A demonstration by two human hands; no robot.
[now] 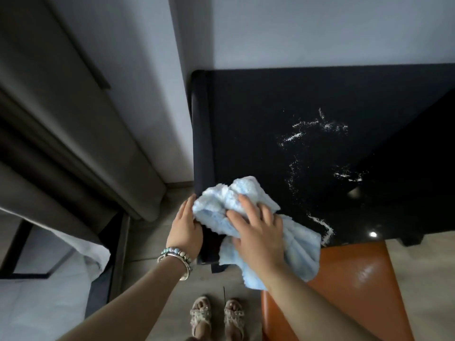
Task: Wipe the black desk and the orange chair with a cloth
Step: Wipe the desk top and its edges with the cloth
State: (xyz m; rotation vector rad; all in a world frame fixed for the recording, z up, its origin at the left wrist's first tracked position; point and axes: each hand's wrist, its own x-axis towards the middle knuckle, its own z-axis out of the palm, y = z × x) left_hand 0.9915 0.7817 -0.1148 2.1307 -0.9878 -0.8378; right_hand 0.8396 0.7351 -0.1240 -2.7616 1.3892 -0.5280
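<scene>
Right hand presses flat, fingers spread, on the blue cloth at the black desk corner; left hand cups open beside the edge, probably catching white crumbs. Orange chair waits untouched.

My black desk carries a crumpled blue cloth at its near-left corner. White powder streaks lie right of the cloth, w/ more nr the front edge.

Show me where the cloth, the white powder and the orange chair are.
cloth (299, 244): head view, on its bare part right of the right hand.
white powder (325, 126): head view, on the upper streak on the desk.
orange chair (357, 279): head view, on the seat.
</scene>
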